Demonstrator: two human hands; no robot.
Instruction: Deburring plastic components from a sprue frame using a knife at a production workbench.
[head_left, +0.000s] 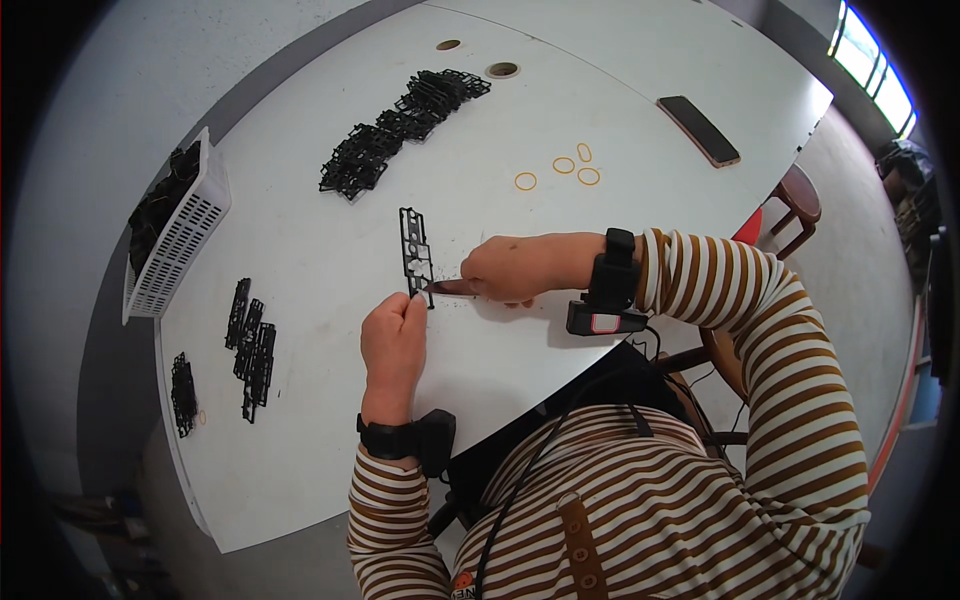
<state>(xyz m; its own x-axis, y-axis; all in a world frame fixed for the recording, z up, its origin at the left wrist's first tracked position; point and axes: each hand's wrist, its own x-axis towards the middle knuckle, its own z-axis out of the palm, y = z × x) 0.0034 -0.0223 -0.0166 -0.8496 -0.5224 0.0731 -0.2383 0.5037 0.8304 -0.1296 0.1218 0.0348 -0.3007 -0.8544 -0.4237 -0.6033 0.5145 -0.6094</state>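
Note:
A narrow black plastic frame (415,245) with open cells stands out lengthwise from my left hand (393,335). The thumb and fingers of that hand are closed on the frame's near end. My right hand (505,270) is closed around a knife, and its fingers hide the handle. The knife's dark blade (450,287) points left, its tip at the frame's near right edge, close to my left thumb. Small dark crumbs (455,303) lie on the white table around the blade.
Black frames lie in a long heap (375,150) at the back, with smaller stacks (255,350) on the left. A white basket (195,225) of black pieces stands at the left edge. Several yellow rubber bands (564,165) and a phone (698,130) lie at the far right.

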